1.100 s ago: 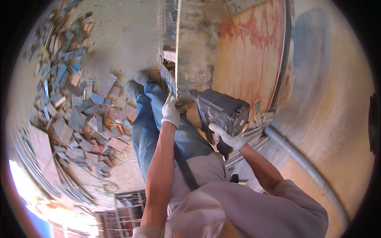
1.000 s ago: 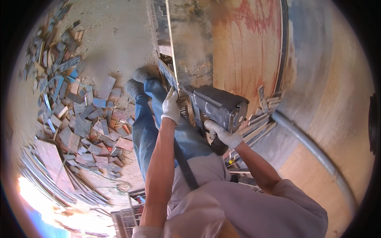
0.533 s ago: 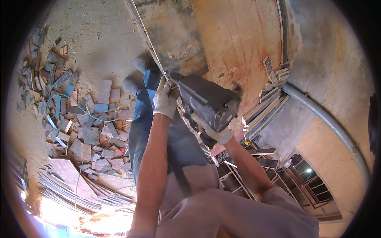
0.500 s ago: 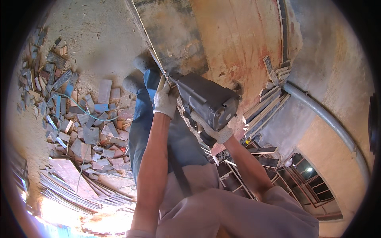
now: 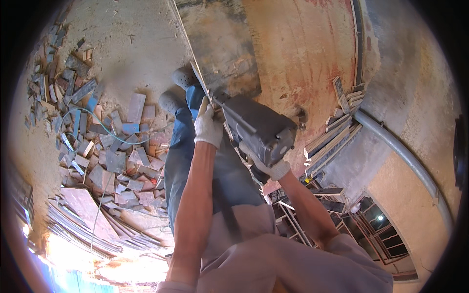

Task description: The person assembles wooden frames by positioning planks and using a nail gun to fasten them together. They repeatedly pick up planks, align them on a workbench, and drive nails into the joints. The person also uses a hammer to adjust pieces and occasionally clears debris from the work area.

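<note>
Far to the left of the black power tool [image 5: 259, 128], a wide heap of wood scraps [image 5: 115, 158] lies on the floor [image 5: 144, 44], with a pale green cord [image 5: 117, 137] looped across it. Below that heap, left of the tool and lower in view, are a flat sheet [image 5: 90, 210] and a bundle of long strips [image 5: 73, 232]. Nearer the tool, still on its left, come the person's grey shoes [image 5: 183, 78] and blue trousers [image 5: 180, 141]. The left hand [image 5: 208, 128], in a white glove, is just left of the tool's nose, its fingers bent at the edge of a big stained board [image 5: 298, 63]; whether they are clamped on that edge I cannot tell. The board spreads above and to the right of the tool, which has its nose at the board's edge. Under the tool's body, the gloved right hand [image 5: 266, 166] is closed around its handle. Right of the tool sit stacked wood strips [image 5: 330, 146], then a metal frame [image 5: 378, 237] lower down, and farthest right a grey pipe [image 5: 403, 158].
</note>
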A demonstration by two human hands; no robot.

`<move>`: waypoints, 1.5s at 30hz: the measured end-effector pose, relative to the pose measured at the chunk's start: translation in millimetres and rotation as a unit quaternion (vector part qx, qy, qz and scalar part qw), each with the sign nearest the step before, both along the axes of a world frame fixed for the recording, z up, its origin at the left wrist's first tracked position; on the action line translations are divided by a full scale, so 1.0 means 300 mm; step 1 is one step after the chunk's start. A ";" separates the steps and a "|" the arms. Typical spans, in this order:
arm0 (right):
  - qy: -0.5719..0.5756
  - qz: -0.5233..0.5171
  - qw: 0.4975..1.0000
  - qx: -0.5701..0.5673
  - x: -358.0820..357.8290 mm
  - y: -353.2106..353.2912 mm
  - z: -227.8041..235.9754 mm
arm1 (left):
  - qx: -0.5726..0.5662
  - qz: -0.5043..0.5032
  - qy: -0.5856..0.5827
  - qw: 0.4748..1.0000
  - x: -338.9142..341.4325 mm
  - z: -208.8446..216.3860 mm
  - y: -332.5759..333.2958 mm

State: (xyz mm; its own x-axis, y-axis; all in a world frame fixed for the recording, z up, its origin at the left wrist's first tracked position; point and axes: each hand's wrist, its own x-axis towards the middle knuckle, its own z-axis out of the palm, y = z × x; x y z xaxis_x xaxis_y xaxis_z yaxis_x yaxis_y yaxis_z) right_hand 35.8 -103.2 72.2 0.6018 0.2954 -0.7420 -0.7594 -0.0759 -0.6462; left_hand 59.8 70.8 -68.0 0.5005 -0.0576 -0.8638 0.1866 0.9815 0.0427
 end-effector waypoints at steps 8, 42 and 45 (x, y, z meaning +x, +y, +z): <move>-0.088 0.307 0.921 -0.222 0.066 0.031 0.062 | -0.051 0.045 0.046 0.997 -0.004 0.000 -0.013; -0.117 0.505 0.786 -0.338 -0.050 -0.057 0.001 | -0.029 -0.010 0.015 0.999 -0.057 0.032 -0.024; -0.140 0.475 0.797 -0.346 -0.054 -0.052 0.014 | -0.012 -0.027 0.023 0.999 -0.056 0.062 -0.024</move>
